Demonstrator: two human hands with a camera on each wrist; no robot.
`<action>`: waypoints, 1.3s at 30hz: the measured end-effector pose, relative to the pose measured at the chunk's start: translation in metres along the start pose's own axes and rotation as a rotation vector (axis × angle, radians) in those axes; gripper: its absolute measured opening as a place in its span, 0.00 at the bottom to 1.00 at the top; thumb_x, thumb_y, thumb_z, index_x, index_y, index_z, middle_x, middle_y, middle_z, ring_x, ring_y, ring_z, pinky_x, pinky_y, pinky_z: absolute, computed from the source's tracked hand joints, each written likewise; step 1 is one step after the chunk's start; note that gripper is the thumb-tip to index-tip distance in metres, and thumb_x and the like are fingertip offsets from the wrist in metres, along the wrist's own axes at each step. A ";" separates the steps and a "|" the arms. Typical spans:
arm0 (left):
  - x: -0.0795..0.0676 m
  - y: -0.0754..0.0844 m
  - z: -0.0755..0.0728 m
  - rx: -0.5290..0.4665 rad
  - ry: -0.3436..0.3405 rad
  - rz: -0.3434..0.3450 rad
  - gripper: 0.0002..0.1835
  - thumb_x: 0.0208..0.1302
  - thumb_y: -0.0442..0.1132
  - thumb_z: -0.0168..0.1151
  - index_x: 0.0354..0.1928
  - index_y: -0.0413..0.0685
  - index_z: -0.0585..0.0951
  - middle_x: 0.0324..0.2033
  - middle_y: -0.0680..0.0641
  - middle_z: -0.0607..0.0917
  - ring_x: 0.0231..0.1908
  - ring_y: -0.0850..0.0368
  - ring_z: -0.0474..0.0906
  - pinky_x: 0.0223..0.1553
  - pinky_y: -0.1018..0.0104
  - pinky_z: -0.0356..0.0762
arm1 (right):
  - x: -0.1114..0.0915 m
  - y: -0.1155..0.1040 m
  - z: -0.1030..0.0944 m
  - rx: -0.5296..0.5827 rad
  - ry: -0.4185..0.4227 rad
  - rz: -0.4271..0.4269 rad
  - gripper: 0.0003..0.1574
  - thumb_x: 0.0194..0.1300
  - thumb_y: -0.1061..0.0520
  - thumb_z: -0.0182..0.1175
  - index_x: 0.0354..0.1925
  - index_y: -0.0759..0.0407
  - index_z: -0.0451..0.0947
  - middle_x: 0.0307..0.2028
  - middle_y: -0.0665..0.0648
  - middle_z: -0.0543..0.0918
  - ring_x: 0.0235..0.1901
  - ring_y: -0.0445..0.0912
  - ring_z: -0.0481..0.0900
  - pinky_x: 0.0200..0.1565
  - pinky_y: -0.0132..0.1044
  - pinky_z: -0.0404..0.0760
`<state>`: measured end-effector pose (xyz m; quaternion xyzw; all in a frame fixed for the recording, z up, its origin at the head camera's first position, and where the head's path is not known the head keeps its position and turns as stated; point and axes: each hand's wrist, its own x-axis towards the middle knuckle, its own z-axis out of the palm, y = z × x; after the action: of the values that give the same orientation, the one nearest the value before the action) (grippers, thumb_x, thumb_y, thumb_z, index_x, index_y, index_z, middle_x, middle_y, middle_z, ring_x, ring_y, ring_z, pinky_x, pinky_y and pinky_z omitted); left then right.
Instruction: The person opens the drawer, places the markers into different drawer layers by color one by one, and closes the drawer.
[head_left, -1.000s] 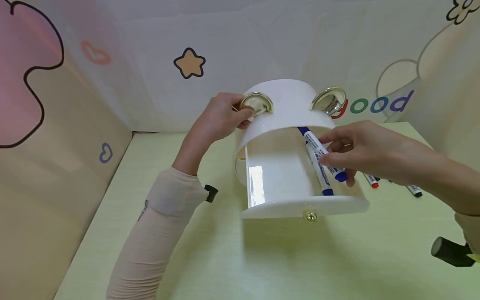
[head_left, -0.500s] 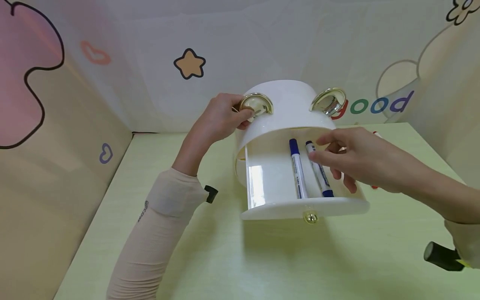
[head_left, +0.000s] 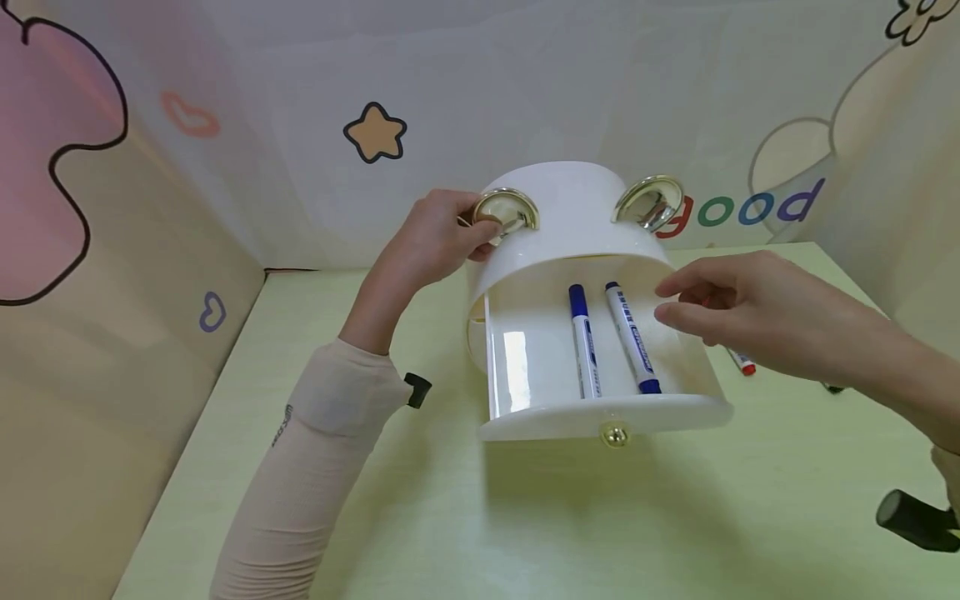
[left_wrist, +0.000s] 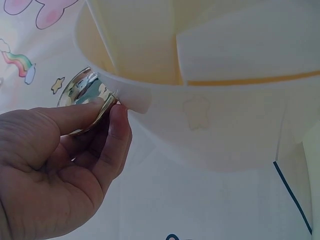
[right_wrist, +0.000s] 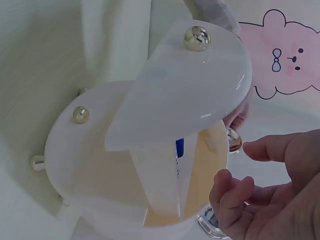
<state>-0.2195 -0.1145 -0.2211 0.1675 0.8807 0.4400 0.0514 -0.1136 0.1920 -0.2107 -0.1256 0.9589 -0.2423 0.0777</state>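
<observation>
A white rounded desk organizer [head_left: 570, 208] with gold round ears stands on the table, its drawer [head_left: 547, 422] pulled out by its gold knob side toward me. In the drawer lie two blue-capped whiteboard markers, the left marker [head_left: 587, 354] and the right marker [head_left: 632, 337], apart from each other. My left hand [head_left: 437, 237] pinches the organizer's left gold ear [left_wrist: 80, 95] between thumb and fingers. Over the drawer's right side hangs my right hand [head_left: 765, 308], fingers loosely bent, holding nothing. In the right wrist view the drawer front [right_wrist: 195, 85] hides most of the markers.
On the table to the right, a red-ended marker [head_left: 742, 362] and a dark cap end [head_left: 834, 387] show partly behind my right arm. A printed cloth wall [head_left: 300, 167] rises behind the organizer. Pale green table surface [head_left: 585, 517] extends in front of the drawer.
My right hand has let go of a blue-capped marker, which now lies in the drawer left of the other one. That hand has shifted right. My left hand keeps its grip on the ear.
</observation>
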 end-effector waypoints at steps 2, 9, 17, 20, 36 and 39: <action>0.000 0.000 -0.001 -0.003 0.000 -0.003 0.06 0.75 0.33 0.59 0.44 0.37 0.83 0.41 0.40 0.85 0.41 0.50 0.87 0.47 0.62 0.84 | 0.000 0.006 -0.004 -0.019 0.036 -0.002 0.30 0.74 0.42 0.63 0.61 0.62 0.80 0.47 0.55 0.86 0.43 0.51 0.81 0.35 0.37 0.80; -0.003 0.000 -0.003 0.001 -0.002 -0.010 0.07 0.75 0.32 0.59 0.48 0.37 0.84 0.41 0.40 0.85 0.41 0.50 0.87 0.47 0.63 0.84 | 0.001 0.029 -0.015 0.006 0.095 0.056 0.33 0.76 0.41 0.59 0.64 0.65 0.77 0.53 0.65 0.84 0.46 0.57 0.81 0.33 0.36 0.83; -0.003 0.001 -0.003 0.016 -0.002 -0.005 0.06 0.76 0.33 0.59 0.44 0.36 0.82 0.40 0.40 0.84 0.41 0.50 0.87 0.47 0.61 0.84 | 0.005 0.052 -0.024 0.005 0.119 0.123 0.34 0.77 0.41 0.57 0.65 0.67 0.74 0.52 0.71 0.84 0.43 0.61 0.82 0.32 0.38 0.85; -0.004 0.003 -0.002 0.015 -0.002 -0.005 0.06 0.76 0.33 0.59 0.43 0.37 0.82 0.40 0.41 0.84 0.40 0.50 0.87 0.47 0.61 0.84 | 0.008 0.060 -0.024 -0.004 0.135 0.139 0.35 0.78 0.40 0.55 0.64 0.68 0.74 0.51 0.73 0.83 0.45 0.64 0.81 0.34 0.40 0.87; -0.006 0.003 0.003 0.060 0.010 -0.003 0.05 0.75 0.33 0.58 0.40 0.41 0.81 0.38 0.43 0.85 0.40 0.53 0.85 0.39 0.66 0.78 | 0.026 0.118 -0.018 -0.028 0.217 0.194 0.30 0.81 0.48 0.53 0.58 0.76 0.74 0.41 0.75 0.81 0.39 0.64 0.76 0.23 0.40 0.79; -0.006 0.004 0.004 0.074 0.011 0.005 0.05 0.75 0.34 0.59 0.40 0.40 0.80 0.38 0.44 0.85 0.39 0.53 0.84 0.38 0.67 0.76 | 0.028 0.131 -0.016 -0.030 0.226 0.203 0.29 0.81 0.50 0.53 0.57 0.78 0.75 0.40 0.75 0.81 0.38 0.65 0.77 0.24 0.40 0.79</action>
<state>-0.2125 -0.1117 -0.2208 0.1692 0.8963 0.4081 0.0390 -0.1708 0.3028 -0.2629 -0.0012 0.9728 -0.2315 -0.0087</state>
